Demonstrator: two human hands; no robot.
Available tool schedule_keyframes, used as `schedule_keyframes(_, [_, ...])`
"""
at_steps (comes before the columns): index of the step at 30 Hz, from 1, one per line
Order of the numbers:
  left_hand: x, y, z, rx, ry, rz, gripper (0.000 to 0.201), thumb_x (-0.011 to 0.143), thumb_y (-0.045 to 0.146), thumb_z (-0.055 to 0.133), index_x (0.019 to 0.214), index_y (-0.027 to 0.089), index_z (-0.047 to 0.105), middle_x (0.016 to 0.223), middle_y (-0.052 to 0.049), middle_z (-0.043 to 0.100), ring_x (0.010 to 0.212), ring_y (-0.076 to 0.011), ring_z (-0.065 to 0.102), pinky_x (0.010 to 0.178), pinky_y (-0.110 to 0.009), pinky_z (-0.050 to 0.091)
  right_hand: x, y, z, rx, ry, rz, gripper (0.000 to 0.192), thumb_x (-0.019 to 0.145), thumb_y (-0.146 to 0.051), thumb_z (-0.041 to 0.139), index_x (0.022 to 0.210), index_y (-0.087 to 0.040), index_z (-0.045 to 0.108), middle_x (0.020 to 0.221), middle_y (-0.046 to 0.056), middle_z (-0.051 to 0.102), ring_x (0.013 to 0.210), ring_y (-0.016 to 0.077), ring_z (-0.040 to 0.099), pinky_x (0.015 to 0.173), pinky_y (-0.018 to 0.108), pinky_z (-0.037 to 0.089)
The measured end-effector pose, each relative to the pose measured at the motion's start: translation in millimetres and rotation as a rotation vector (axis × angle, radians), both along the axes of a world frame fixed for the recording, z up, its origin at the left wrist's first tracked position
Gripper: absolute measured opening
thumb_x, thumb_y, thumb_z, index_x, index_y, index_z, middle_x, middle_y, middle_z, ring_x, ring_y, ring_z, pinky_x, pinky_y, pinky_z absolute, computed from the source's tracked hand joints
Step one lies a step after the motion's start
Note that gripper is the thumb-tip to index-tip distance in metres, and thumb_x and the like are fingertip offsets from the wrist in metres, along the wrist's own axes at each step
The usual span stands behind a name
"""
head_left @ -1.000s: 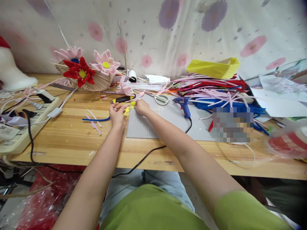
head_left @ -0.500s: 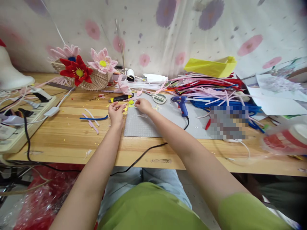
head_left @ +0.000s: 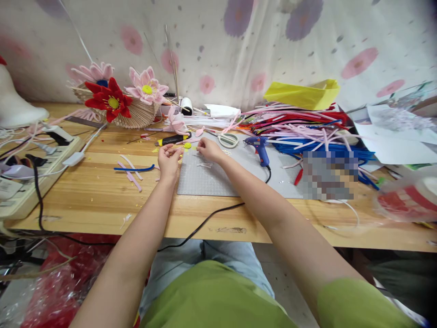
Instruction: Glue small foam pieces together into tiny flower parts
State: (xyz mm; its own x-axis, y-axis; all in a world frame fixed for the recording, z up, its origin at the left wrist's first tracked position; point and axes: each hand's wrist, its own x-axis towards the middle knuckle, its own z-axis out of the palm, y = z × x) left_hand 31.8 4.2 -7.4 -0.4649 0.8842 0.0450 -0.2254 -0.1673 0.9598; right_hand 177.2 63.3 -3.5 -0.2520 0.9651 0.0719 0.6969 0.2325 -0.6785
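Note:
My left hand [head_left: 168, 160] is over the left edge of the grey cutting mat [head_left: 205, 184], thumb and fingers pinched together. Just to its right, my right hand [head_left: 209, 150] is also closed in a pinch. A trace of yellow shows by the right fingertips, but what either hand holds is too small to make out. Between and slightly beyond the hands lies a small round yellow piece [head_left: 187, 146]. Behind them are a yellow-and-black utility knife [head_left: 173, 139], a pink petal [head_left: 200, 131] and scissors [head_left: 228, 140]. Thin white strands [head_left: 205, 165] lie on the mat below my right hand.
A blue glue gun [head_left: 259, 149] lies on the mat, its cord trailing off the front edge. Behind it are bundled pipe cleaners [head_left: 303, 130]. At left stand a power strip [head_left: 41, 173] and fluffy flowers [head_left: 111, 101]. Cut strips [head_left: 131, 174] lie left of my hands.
My right hand has shifted slightly right, a little farther from my left hand. The left fingers have closed up more. The view has drifted slightly; the other things lie as before.

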Motion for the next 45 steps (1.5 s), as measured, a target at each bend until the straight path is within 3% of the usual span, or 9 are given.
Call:
schedule_keyframes(3, [2.8, -3.3, 0.2, 0.021, 0.081, -0.206, 0.036, 0.057, 0.009, 0.068, 0.085, 0.019, 0.048, 0.064, 0.005, 0.057, 0.062, -0.0101, 0.06, 0.06, -0.021, 0.042, 26.7, -14.3, 1.6, -0.002, 0.12, 0.037, 0.007, 0.073, -0.021, 0.054, 0.079, -0.019, 0.05, 0.074, -0.001, 0.061, 0.069, 0.0111, 0.053, 0.069, 0.025, 0.039])
schedule_keyframes(7, [8.1, -9.1, -0.3, 0.052, 0.18, -0.496, 0.039, 0.054, 0.009, 0.071, 0.086, 0.019, 0.052, 0.063, 0.005, 0.057, 0.06, -0.0095, 0.057, 0.062, -0.023, 0.043, 60.8, -41.2, 5.5, 0.072, 0.159, 0.098, 0.01, 0.073, -0.021, 0.05, 0.082, -0.02, 0.048, 0.077, -0.002, 0.056, 0.072, 0.0109, 0.052, 0.07, 0.024, 0.04])
schedule_keyframes(10, [11.0, -12.1, -2.8, 0.078, 0.255, -0.602, 0.039, 0.054, 0.012, 0.072, 0.088, 0.019, 0.053, 0.064, 0.005, 0.058, 0.06, -0.0088, 0.055, 0.061, -0.022, 0.043, 71.4, -56.0, 5.9, 0.039, 0.183, 0.116, 0.014, 0.073, -0.02, 0.046, 0.087, -0.022, 0.046, 0.075, -0.003, 0.053, 0.072, 0.0111, 0.052, 0.069, 0.024, 0.041])
schedule_keyframes(15, [12.7, -15.7, -6.3, 0.054, 0.294, -0.695, 0.041, 0.056, 0.017, 0.072, 0.091, 0.018, 0.051, 0.062, 0.005, 0.058, 0.056, -0.0085, 0.053, 0.055, -0.021, 0.041, 61.3, -57.4, -4.3, 0.011, 0.341, 0.214, 0.019, 0.072, -0.025, 0.048, 0.09, -0.022, 0.043, 0.075, -0.005, 0.05, 0.068, 0.0106, 0.053, 0.069, 0.025, 0.043])
schedule_keyframes(27, [14.0, -15.2, -7.6, 0.007, 0.256, -0.707, 0.042, 0.055, 0.018, 0.073, 0.091, 0.018, 0.05, 0.062, 0.005, 0.059, 0.056, -0.0086, 0.054, 0.056, -0.022, 0.042, 45.0, -57.5, -12.0, -0.176, 0.549, 0.294, 0.025, 0.065, -0.023, 0.056, 0.086, -0.022, 0.043, 0.074, -0.005, 0.051, 0.068, 0.0105, 0.054, 0.069, 0.026, 0.047])
schedule_keyframes(45, [15.2, -15.3, -8.1, -0.016, 0.321, -0.71, 0.041, 0.057, 0.012, 0.068, 0.092, 0.017, 0.048, 0.059, 0.005, 0.058, 0.053, -0.0092, 0.053, 0.056, -0.023, 0.04, 43.5, -57.1, -14.7, -0.179, 0.678, 0.377, 0.028, 0.062, -0.021, 0.061, 0.085, -0.021, 0.045, 0.071, -0.007, 0.048, 0.062, 0.0086, 0.052, 0.066, 0.026, 0.048])
